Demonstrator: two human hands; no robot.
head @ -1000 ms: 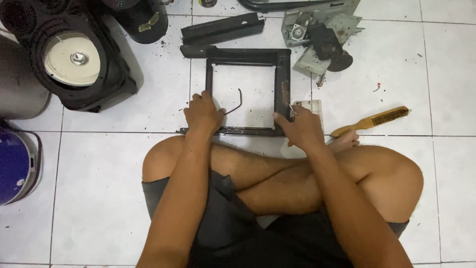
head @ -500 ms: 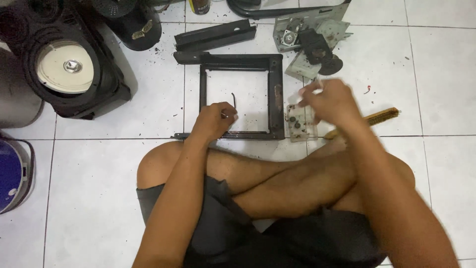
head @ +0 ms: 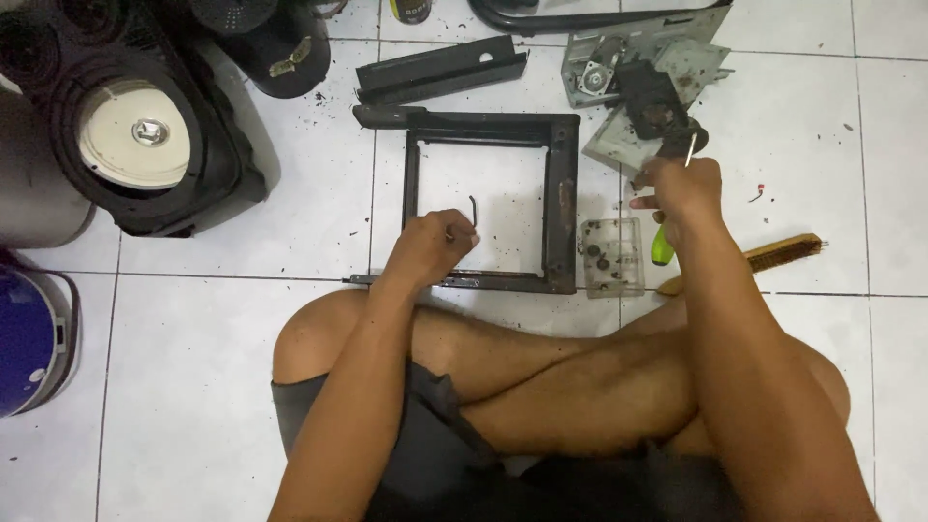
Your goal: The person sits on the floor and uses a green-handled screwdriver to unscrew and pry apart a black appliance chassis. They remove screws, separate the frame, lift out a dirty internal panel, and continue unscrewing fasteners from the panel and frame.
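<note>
A black square metal frame (head: 561,193) lies on the white tiled floor in front of my crossed legs. My left hand (head: 435,246) rests on its near edge and grips a small bent black rod (head: 474,215) that sticks up inside the frame. My right hand (head: 680,188) is raised to the right of the frame, closed on a screwdriver with a green handle (head: 661,246) and a thin shaft pointing up. A clear plastic tray (head: 612,256) holding several small screws sits just below that hand.
A black housing with a round white disc (head: 135,145) stands at the left. A blue container (head: 29,333) is at the far left edge. Black bars (head: 440,68), grey metal parts (head: 648,77) and a wire brush (head: 773,256) lie around the frame.
My right hand left the frame's right corner, reached out right and now holds the green-handled screwdriver. My left hand stayed at the frame's near edge. The view shifted slightly.
</note>
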